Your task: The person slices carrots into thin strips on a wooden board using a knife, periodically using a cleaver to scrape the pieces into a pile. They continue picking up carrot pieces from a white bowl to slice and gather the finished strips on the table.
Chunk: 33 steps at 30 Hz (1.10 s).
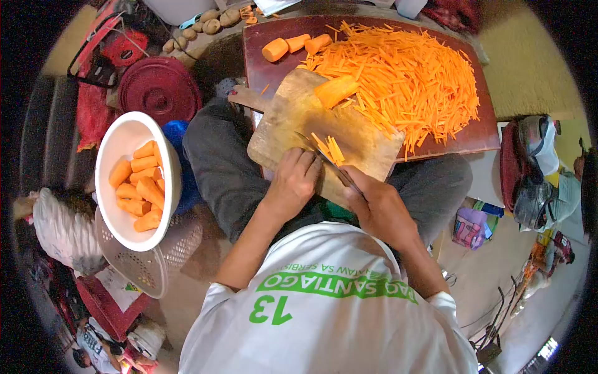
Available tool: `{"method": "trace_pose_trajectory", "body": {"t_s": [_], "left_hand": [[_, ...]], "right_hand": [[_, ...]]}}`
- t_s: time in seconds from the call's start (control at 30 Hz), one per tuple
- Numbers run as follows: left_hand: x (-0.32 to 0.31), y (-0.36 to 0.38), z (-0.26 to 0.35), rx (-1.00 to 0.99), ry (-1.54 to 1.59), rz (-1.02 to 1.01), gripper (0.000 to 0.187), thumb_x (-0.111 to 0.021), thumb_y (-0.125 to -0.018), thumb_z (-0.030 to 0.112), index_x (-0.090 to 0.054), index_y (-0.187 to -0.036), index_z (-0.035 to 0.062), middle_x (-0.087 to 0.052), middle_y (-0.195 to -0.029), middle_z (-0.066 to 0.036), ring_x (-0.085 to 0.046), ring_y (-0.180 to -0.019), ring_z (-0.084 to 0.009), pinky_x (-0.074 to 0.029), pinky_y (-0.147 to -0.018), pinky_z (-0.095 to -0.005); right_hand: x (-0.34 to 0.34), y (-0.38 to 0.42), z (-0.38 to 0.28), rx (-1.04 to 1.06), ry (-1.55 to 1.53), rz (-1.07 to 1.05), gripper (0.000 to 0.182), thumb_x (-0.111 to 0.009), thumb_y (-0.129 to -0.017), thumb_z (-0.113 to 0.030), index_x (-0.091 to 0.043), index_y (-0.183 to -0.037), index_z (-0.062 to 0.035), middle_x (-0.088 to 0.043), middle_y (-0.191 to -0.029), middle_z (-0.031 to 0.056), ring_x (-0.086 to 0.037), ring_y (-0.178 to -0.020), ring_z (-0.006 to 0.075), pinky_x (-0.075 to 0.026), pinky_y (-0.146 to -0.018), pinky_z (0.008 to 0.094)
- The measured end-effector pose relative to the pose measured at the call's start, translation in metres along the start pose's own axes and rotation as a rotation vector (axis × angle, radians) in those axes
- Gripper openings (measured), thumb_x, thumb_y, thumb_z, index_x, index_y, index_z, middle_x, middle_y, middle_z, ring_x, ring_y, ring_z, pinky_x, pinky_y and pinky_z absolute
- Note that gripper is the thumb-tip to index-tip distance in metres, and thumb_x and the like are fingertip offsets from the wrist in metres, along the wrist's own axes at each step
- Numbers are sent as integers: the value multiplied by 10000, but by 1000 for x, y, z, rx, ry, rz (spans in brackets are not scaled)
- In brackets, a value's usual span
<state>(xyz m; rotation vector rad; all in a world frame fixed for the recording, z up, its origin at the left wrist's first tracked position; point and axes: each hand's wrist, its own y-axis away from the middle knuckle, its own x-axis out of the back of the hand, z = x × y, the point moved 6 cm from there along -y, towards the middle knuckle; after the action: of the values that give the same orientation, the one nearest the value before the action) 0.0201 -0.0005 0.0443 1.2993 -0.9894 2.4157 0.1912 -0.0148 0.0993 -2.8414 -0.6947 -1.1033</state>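
My right hand (pixel 381 209) grips a knife (pixel 342 175), its blade slanting across the near edge of a wooden cutting board (pixel 289 103). My left hand (pixel 294 181) rests on the board's near left part, close to the blade, fingers curled in. Whatever may be under those fingers is hidden. Just beyond the blade lie a few cut carrot sticks (pixel 329 149). Farther up the board is a larger sliced carrot piece (pixel 336 91). A big heap of carrot strips (pixel 405 81) spreads from the board onto the dark red table (pixel 265 31).
Carrot chunks (pixel 275 50) sit at the table's far left. Left of my leg, a white bowl (pixel 106 187) holds several peeled carrots (pixel 148 187), above a perforated basket (pixel 159 274). A red lid (pixel 159 90) and potatoes (pixel 212 26) lie beyond; bags (pixel 539 193) hang right.
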Motion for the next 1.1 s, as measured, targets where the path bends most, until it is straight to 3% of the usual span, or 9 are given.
{"method": "trace_pose_trajectory", "body": {"t_s": [0.07,0.37,0.47,0.57,0.87,0.97,1.1], "left_hand": [[0,0,0,2,2,10,344,-672,-818,95,-709,-1106,-89,-653,-1099,-211,-609,-1018,-389,-524,-936,-494],[-3,1,-1,12,-58,25,306,-690,-793,106,-722,-1048,-61,-633,-996,-178,-608,-958,-367,-494,-939,-508],[-2,1,0,12,-57,39,297,-702,-783,114,-723,-1029,-50,-622,-973,-171,-605,-944,-364,-490,-924,-507],[-4,1,0,5,-70,45,298,-716,-771,119,-724,-1022,-41,-612,-961,-165,-599,-936,-356,-479,-907,-517],[0,3,2,52,-136,34,281,-748,-750,146,-728,-992,4,-609,-950,-108,-593,-939,-313,-395,-898,-521],[-2,2,1,68,-137,20,301,-765,-731,143,-727,-999,9,-610,-951,-108,-595,-940,-313,-388,-913,-530],[2,1,-3,96,-76,32,331,-780,-699,109,-725,-1015,24,-608,-950,-110,-593,-939,-324,-385,-923,-533]], "right_hand": [[3,8,-2,-143,-24,-111,428,-613,-1057,-121,-522,-1469,-52,-720,-1200,321,-719,-1079,513,-588,-919,576],[-2,-2,4,90,-25,117,366,-629,-1060,-116,-577,-1405,-6,-709,-1111,306,-694,-1056,523,-567,-866,528],[-9,5,9,-50,-72,-10,354,-631,-1059,-116,-584,-1389,5,-706,-1133,312,-690,-1069,524,-564,-873,529],[-11,-7,1,8,-33,-6,427,-609,-1070,-170,-520,-1463,-28,-718,-1220,323,-724,-1074,512,-589,-900,581],[-12,5,4,-44,-40,-42,464,-613,-1066,-139,-483,-1498,-30,-722,-1193,328,-715,-1108,505,-580,-923,584],[-13,-8,1,-14,-20,26,373,-622,-1064,-105,-579,-1419,0,-722,-1138,309,-700,-1061,517,-572,-868,527],[-6,-11,5,70,-80,147,370,-628,-1066,-95,-610,-1414,30,-736,-1110,284,-757,-1041,425,-584,-889,448]]}}
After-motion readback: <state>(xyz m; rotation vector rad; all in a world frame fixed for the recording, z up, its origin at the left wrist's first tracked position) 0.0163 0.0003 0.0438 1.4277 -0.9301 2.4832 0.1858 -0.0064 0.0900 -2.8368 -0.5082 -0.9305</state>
